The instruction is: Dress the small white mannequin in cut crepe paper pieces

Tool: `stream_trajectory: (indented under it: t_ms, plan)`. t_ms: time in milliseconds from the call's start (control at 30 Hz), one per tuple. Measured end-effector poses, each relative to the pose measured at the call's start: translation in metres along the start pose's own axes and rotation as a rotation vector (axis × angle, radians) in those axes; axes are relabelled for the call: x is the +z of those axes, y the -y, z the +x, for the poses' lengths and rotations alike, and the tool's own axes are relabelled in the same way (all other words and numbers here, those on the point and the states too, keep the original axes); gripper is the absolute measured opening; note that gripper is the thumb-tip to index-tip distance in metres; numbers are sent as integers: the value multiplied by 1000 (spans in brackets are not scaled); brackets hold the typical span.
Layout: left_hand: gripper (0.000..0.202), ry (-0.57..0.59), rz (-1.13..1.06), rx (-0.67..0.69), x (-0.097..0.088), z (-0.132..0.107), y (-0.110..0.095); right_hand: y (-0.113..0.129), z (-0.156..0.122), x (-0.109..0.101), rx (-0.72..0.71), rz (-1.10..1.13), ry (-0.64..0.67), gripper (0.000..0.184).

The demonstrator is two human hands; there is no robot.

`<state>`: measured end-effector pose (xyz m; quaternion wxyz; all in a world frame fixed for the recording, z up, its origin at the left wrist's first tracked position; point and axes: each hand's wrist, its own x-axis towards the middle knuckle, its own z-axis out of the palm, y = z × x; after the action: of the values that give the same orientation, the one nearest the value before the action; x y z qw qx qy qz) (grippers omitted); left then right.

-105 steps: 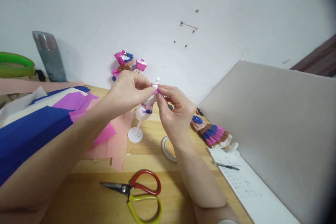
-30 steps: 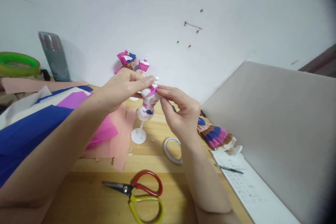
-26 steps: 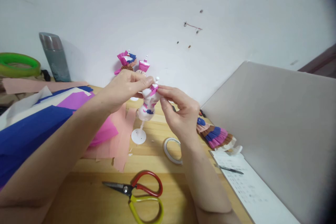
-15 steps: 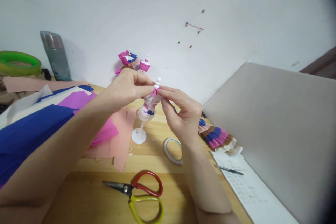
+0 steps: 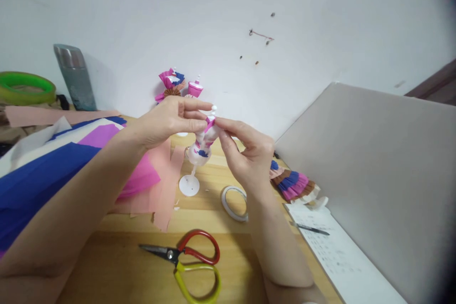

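Observation:
A small white dress form (image 5: 204, 145) on a round base stands tilted on the table, with pink and blue paper bits on its body. A pink paper strip (image 5: 210, 122) lies over its chest below the neck knob. My left hand (image 5: 174, 116) has its thumb at the form's left shoulder, its index finger stretched toward the knob and its other fingers behind, holding the form. At the right side of the neck, my right hand (image 5: 245, 152) pinches thumb and index together on the strip's end, mostly hidden by the fingertips.
Scissors (image 5: 171, 254) lie in front, near a tape roll (image 5: 228, 206). Crepe paper sheets (image 5: 46, 175) cover the left, beside a flask (image 5: 76, 78) and green tape (image 5: 30, 85). Dressed forms (image 5: 195, 88) stand behind. Right: ruffled paper (image 5: 294, 183), notepaper (image 5: 331, 247), pen (image 5: 313, 230), white board (image 5: 370, 166).
My left fingers have spread from their pinch at the strip, the index rising toward the knob and the thumb drawing slightly left. The right hand stays pinched at the neck.

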<state>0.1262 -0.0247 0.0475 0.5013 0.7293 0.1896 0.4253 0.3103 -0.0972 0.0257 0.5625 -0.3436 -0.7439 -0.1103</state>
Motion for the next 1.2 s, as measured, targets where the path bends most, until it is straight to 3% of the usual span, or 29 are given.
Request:
stream_trajectory:
  t_ms: [100,267,367,467,533,600,700,767,833,900,933,1033,1200]
  plan:
    - [47,75,-24,-5,-3,2,4,-2,0,1,-3,-47,2,24]
    - [32,193,-113,-75,4,8,19,-9,-2,7,4,-38,3,24]
    - [30,170,-211,-74,13,11,26,-8,-2,1,42,-29,-53,25]
    - [34,57,-295,-33,18,12,24,2,4,-19,59,48,-136,18]
    - [39,-50,-362,0,16,12,19,11,9,-33,72,169,57,12]
    - [43,-120,-419,17,12,11,13,20,13,-39,79,310,496,12]
    - [43,-144,-452,9,4,10,7,32,6,-24,25,348,1265,9]
    - [41,-143,-434,-3,0,8,5,39,-12,-6,-36,201,1558,10]
    - [39,-149,-387,5,-2,7,4,46,-36,8,-44,-63,1646,12]
    - [37,-164,-323,33,-3,6,3,52,-60,13,-115,-234,1636,9]
    - [36,-172,-287,50,-4,5,3,54,-70,11,-142,-249,1593,4]
    - [31,-194,-163,79,-4,3,-1,56,-85,1,-72,-225,1487,16]
    - [16,-211,126,73,-9,-2,-9,55,-86,-8,86,-186,1550,31]
